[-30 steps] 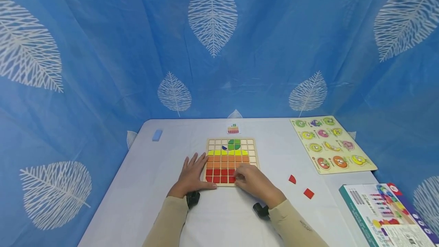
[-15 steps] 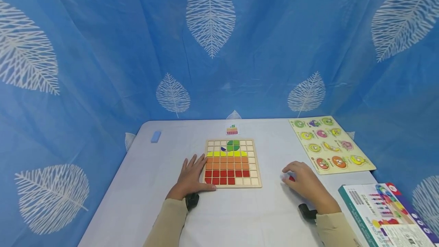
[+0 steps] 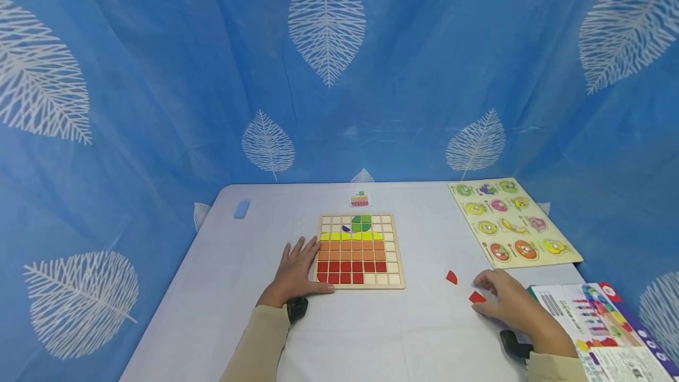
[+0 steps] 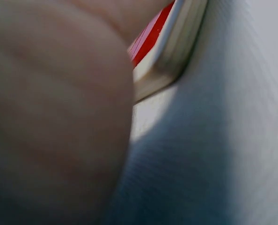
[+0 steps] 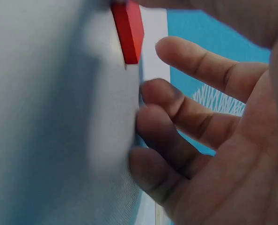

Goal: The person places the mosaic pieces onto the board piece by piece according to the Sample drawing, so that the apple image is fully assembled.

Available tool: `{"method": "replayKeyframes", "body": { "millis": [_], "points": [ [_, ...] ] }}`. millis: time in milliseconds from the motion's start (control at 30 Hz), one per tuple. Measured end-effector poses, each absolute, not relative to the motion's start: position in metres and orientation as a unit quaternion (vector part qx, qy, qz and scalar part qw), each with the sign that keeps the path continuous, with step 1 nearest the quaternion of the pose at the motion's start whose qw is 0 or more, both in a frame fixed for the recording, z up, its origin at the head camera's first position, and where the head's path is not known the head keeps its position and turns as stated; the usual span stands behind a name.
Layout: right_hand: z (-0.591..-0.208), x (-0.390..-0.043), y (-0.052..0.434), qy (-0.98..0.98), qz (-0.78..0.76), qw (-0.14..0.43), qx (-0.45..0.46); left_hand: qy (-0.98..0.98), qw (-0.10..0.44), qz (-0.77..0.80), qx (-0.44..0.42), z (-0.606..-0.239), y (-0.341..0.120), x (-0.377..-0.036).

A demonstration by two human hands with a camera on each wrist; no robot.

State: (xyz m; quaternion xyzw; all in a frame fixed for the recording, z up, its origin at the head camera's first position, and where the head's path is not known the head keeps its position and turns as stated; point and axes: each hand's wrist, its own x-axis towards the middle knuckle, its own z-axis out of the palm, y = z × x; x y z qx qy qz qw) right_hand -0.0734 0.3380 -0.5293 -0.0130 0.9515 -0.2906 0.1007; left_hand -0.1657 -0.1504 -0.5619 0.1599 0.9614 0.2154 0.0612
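A wooden grid board (image 3: 400,252) lies on the white table, holding rows of red, orange and yellow tiles with a few green pieces at its far side. My left hand (image 3: 293,273) rests at its left side, fingers spread on the edge and thumb along the near left corner; in the left wrist view that hand covers most of the board. Over at the right, my right hand (image 3: 509,299) hovers with thumb and fingers parted around a red square tile (image 3: 477,297). The thumb reaches the tile's near side, while the index finger (image 5: 186,55) stays apart from it.
A red quarter-circle piece (image 3: 451,277) lies left of the square tile. Farther right are a fruit puzzle board (image 3: 509,240) and a printed box (image 3: 599,329). A small picture card (image 3: 361,198) lies behind the grid, and a blue block (image 3: 241,209) at the far left.
My right hand has left the grid board, passed over the quarter-circle piece and moved right to the red square tile. My left hand has kept its place.
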Motion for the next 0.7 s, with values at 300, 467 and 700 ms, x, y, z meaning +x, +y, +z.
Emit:
{"method": "replayKeyframes", "body": {
  "millis": [300,467,700],
  "points": [
    [-0.529,-0.071,0.325,0.951,-0.296,0.084,-0.025,0.961,0.059,0.219,0.158,-0.563,-0.150,-0.164],
    [-0.530,-0.074,0.304,0.943,-0.320,0.088,-0.035,0.962,0.059,0.216,0.159,-0.562,-0.151,-0.163],
    [-0.525,-0.086,0.270,0.936,-0.336,0.060,-0.089,0.961,0.053,0.218,0.160,-0.562,-0.149,-0.164]
  ]
}}
